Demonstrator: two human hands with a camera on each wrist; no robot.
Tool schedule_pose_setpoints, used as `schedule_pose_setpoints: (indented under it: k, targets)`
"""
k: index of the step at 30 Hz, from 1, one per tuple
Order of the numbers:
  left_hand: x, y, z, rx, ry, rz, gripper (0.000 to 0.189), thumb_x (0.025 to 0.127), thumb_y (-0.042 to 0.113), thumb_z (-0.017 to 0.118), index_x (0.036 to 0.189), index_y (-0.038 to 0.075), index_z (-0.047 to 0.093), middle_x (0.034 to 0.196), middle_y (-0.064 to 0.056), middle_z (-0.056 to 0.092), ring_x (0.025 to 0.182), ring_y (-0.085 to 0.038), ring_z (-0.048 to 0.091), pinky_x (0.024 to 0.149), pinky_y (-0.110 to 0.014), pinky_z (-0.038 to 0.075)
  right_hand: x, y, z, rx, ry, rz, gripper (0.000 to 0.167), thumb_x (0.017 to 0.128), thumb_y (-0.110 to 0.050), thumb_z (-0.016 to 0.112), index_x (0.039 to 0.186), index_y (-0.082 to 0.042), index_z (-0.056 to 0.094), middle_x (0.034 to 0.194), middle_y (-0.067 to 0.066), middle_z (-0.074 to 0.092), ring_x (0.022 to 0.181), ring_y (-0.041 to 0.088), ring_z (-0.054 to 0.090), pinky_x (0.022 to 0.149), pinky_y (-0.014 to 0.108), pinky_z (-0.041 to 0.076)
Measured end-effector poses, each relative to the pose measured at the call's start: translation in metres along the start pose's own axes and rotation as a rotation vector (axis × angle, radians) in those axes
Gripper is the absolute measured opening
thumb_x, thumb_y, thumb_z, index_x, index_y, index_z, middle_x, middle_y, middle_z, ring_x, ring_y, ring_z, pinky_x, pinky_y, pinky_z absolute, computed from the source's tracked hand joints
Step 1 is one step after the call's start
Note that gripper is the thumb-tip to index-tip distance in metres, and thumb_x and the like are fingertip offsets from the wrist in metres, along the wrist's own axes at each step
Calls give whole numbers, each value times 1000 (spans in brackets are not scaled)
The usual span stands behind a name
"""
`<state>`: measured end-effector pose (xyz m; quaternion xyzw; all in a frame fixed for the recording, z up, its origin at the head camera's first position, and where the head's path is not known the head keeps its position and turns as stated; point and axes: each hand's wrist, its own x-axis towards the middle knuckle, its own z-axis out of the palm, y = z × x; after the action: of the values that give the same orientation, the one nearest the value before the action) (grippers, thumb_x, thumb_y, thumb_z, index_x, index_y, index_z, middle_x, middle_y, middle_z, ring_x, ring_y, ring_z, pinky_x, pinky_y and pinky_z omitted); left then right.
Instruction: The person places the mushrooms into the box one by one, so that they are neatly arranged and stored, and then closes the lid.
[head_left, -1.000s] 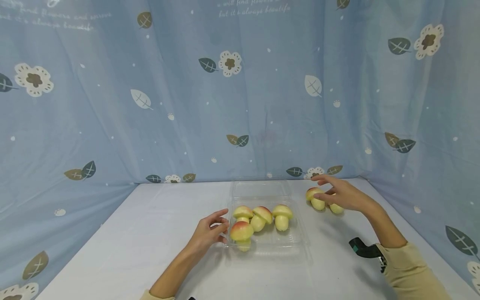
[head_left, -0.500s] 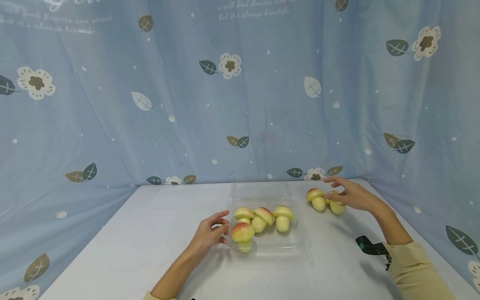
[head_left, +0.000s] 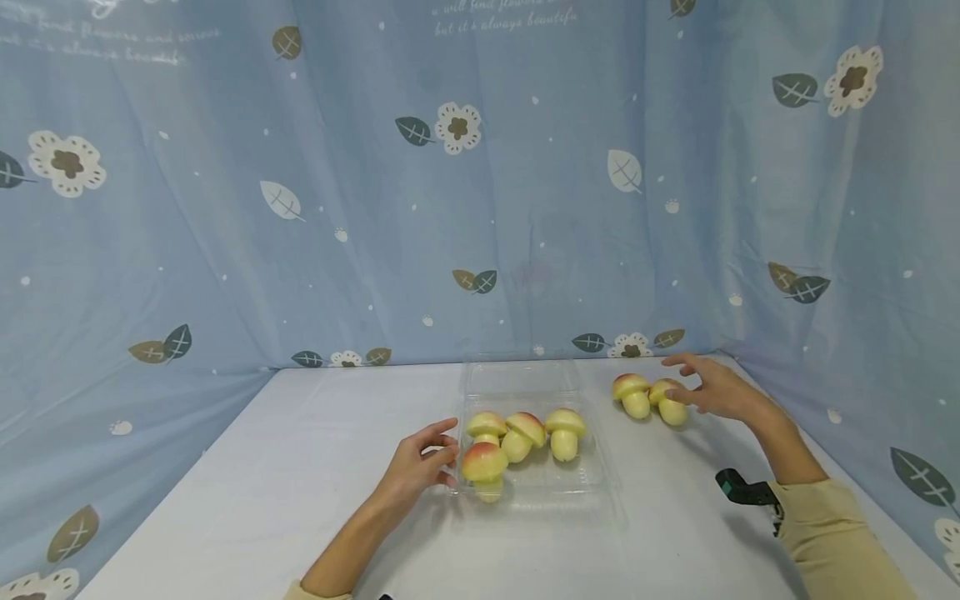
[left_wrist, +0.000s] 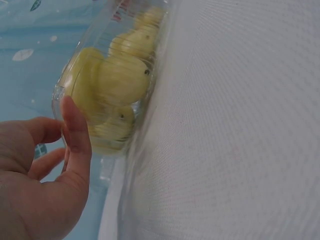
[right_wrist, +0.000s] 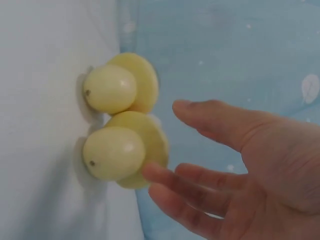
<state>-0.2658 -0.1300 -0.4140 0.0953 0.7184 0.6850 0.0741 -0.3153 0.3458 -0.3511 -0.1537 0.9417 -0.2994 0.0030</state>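
Note:
My left hand [head_left: 417,467] is at the left edge of a clear plastic clamshell box [head_left: 592,479], its loosely bent fingertips touching the box's side wall. In that box lie several toy mushrooms [head_left: 564,435] with red-and-yellow caps and pale stems. My right hand [head_left: 716,388] hovers with spread fingers and thumb just over two more toy mushrooms on the table. One, the right-hand mushroom [head_left: 672,412], is partly covered by a finger; the left-hand mushroom [head_left: 636,404] lies beside it. In the right wrist view nothing is gripped between thumb and fingers.
Behind the box its clear lid [head_left: 522,379] lies folded back toward the curtain. A white cloth [head_left: 322,467] covers the table. Blue patterned curtain [head_left: 525,208] encloses the back and sides. A black device [head_left: 742,490] sits on the right wrist.
My right hand has shifted right, from over the left-hand loose mushroom to over the right-hand one. The left hand and the box have stayed in place.

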Motion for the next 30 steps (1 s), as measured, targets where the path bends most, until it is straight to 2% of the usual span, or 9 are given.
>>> schedule_pose_setpoints:
  k: [3,9,14,20,30]
  targets:
    - [0,1,0,1,0,3,52,95,6,60,145,2,44,109,-10,53,79,-13,55,61,-23,57,4,7,4,-58,18,-2,65,93,-25,68,144,1,38,132,41,43,93,39,67,64,39,58]
    - [1,3,0,1,7,2,52,95,6,60,145,3,45,110,-11,53,79,-14,56,61,-24,58,8,16,12,-186,77,-25,66,87,-24,74,139,4,43,122,37,53,103,48,58,68,45,54]
    - [0,3,0,10,1,5,52,95,7,60,145,3,45,110,-11,52,79,-14,56,61,-24,58,7,19,20,-186,61,18,68,86,-26,74,140,1,43,118,33,54,104,46,55,73,50,51]
    - [-1,4,0,10,7,-1,53,95,7,61,145,4,44,109,-10,52,78,-13,56,61,-24,58,5,17,23,-201,46,15,68,86,-26,75,139,2,42,123,33,56,112,55,52,80,61,50]
    - [-1,2,0,9,6,4,52,95,6,61,145,2,45,108,-11,53,78,-13,56,61,-23,57,7,21,27,-165,43,20,71,83,-22,76,140,2,43,132,33,52,120,58,46,87,65,47]
